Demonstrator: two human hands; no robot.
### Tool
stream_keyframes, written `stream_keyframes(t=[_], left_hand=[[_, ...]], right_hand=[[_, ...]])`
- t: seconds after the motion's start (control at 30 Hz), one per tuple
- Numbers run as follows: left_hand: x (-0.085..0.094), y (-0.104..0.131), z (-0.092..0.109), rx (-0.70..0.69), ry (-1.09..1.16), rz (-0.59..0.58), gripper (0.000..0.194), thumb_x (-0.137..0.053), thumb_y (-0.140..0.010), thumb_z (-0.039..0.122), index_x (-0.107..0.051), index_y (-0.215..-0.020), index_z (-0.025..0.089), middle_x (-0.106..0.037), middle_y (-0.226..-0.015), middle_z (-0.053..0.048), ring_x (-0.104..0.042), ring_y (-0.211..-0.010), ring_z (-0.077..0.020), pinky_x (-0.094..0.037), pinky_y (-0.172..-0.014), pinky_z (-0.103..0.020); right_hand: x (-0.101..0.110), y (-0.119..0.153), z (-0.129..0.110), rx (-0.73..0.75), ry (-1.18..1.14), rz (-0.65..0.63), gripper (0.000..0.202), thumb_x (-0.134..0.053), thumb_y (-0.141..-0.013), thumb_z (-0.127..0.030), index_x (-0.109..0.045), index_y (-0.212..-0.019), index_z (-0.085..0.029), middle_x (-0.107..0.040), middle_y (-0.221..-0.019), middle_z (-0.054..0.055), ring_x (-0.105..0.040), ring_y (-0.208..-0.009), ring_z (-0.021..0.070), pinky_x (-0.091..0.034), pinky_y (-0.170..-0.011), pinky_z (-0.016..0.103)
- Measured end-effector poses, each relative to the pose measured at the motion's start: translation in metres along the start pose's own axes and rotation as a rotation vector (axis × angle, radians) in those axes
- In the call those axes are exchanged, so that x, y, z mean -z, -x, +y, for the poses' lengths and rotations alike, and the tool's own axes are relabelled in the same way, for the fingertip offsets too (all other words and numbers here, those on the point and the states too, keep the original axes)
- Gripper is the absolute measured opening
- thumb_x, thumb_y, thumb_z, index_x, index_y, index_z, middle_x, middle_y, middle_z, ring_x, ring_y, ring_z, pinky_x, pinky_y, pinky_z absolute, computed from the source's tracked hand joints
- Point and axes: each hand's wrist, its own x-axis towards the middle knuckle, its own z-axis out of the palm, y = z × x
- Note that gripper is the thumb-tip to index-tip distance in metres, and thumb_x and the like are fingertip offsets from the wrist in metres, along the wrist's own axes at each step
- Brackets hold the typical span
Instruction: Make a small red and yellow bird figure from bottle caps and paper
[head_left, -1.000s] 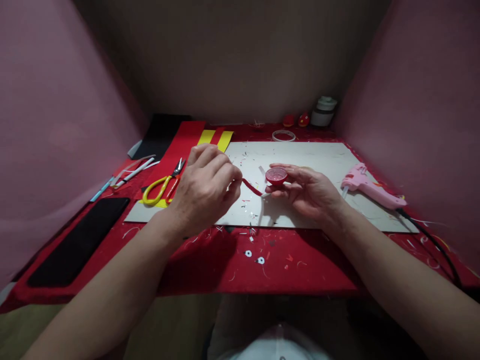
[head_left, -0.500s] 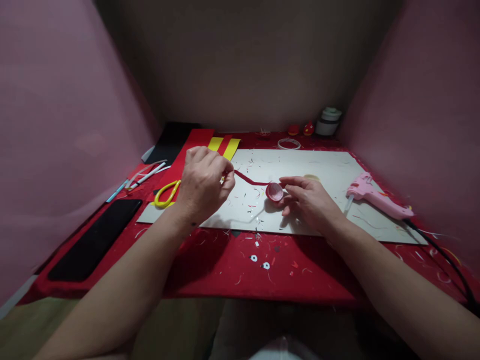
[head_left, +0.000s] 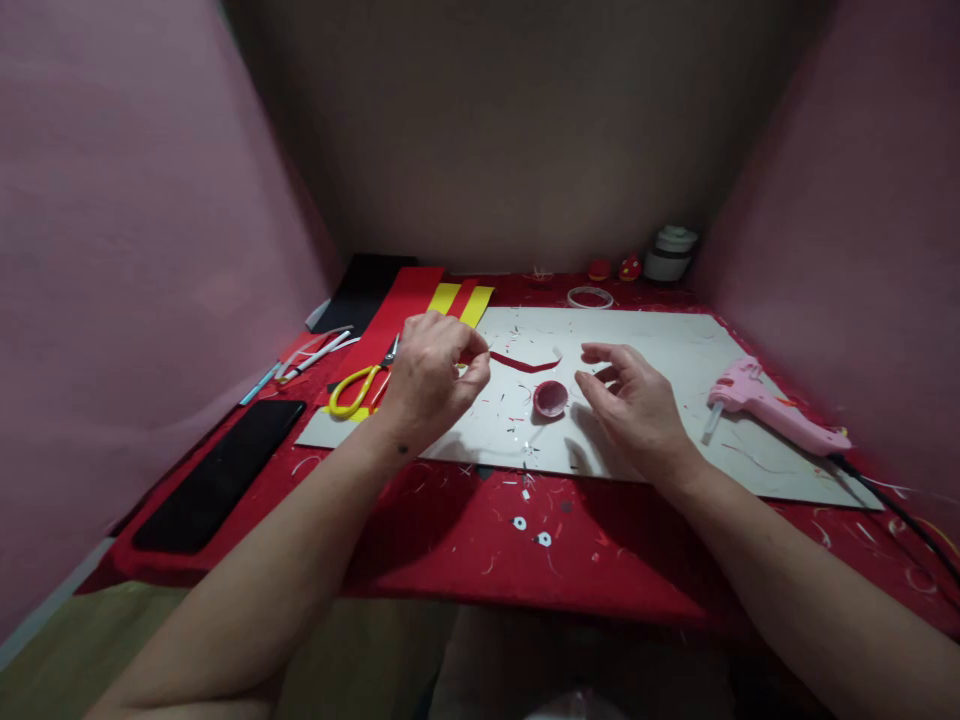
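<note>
Between the fingers of my left hand [head_left: 439, 365] is one end of a thin red strip [head_left: 525, 364], which stretches to the right above the white board. A whitish bit shows at its free end. My right hand [head_left: 630, 400] is open, thumb and fingers apart, with nothing between them. Left of it, a small red cup-shaped piece [head_left: 551, 400] with a paler inside sits on the white board [head_left: 645, 325]. Yellow-handled scissors [head_left: 352, 392] lie beside my left hand, partly hidden behind it.
A pink glue gun [head_left: 772, 405] rests on the board's right side, its cord trailing right. A black phone [head_left: 225, 470] lies at left. Red sheets [head_left: 397, 300], a tape ring [head_left: 590, 297], a jar [head_left: 671, 253] and two paper eyes [head_left: 543, 539] are around. Scraps are scattered about.
My right hand has let go of the red cup-shaped piece and drawn back to the right. The strip's far end has come away from the piece. The view has shifted slightly.
</note>
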Motion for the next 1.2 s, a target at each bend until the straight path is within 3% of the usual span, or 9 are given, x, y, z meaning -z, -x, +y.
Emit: stream_keyframes(t=[0.1,0.23,0.33,0.53,0.97,1.2], left_hand=[[0.003,0.000,0.011,0.056,0.142,-0.059,0.011,-0.058,-0.079,0.011,-0.057,-0.071,0.018,-0.063,-0.067,0.001,-0.052,-0.067,-0.0145,-0.041,-0.068,-0.032],[0.004,0.001,0.023,0.090,0.289,-0.086,0.010,-0.059,-0.079,0.010,-0.058,-0.071,0.017,-0.062,-0.068,0.001,-0.054,-0.066,-0.0128,-0.042,-0.067,-0.030],[0.005,0.002,0.030,0.091,0.385,-0.120,0.011,-0.059,-0.079,0.010,-0.057,-0.071,0.017,-0.062,-0.069,0.001,-0.054,-0.068,-0.0128,-0.043,-0.068,-0.029],[0.008,0.002,0.037,0.048,0.436,-0.182,0.012,-0.058,-0.080,0.009,-0.057,-0.071,0.017,-0.062,-0.069,0.000,-0.053,-0.070,-0.0135,-0.044,-0.072,-0.030],[0.004,0.004,0.039,-0.064,0.389,-0.152,0.013,-0.057,-0.082,0.009,-0.054,-0.073,0.017,-0.060,-0.070,0.000,-0.050,-0.070,-0.0132,-0.041,-0.075,-0.031],[0.003,0.005,0.040,-0.065,0.390,-0.160,0.011,-0.056,-0.083,0.013,-0.054,-0.074,0.018,-0.060,-0.071,-0.001,-0.050,-0.073,-0.0145,-0.041,-0.076,-0.032]], right_hand=[[0.000,0.007,-0.016,0.304,0.089,0.073,0.026,-0.056,-0.084,-0.018,-0.063,-0.109,-0.019,-0.064,-0.106,0.010,-0.059,-0.069,0.0153,-0.052,-0.064,0.034],[-0.005,0.017,-0.043,0.458,0.154,-0.018,0.029,-0.054,-0.085,-0.013,-0.063,-0.112,-0.016,-0.066,-0.108,0.012,-0.055,-0.059,0.0132,-0.049,-0.059,0.033],[-0.009,0.019,-0.049,0.430,0.194,-0.068,0.023,-0.054,-0.084,-0.013,-0.067,-0.103,-0.011,-0.068,-0.096,0.014,-0.056,-0.060,0.0150,-0.047,-0.057,0.032],[-0.003,0.017,-0.048,0.361,0.226,-0.120,0.014,-0.056,-0.083,-0.014,-0.068,-0.077,-0.015,-0.065,-0.071,0.006,-0.055,-0.060,0.0151,-0.041,-0.058,0.030],[0.004,0.021,-0.044,0.330,0.134,-0.136,0.013,-0.060,-0.083,-0.011,-0.070,-0.076,-0.012,-0.065,-0.068,0.004,-0.054,-0.058,0.0115,-0.039,-0.056,0.025],[0.005,0.022,-0.043,0.420,0.158,-0.111,0.017,-0.057,-0.083,-0.008,-0.068,-0.072,-0.014,-0.064,-0.066,0.003,-0.054,-0.058,0.0117,-0.040,-0.057,0.026]])
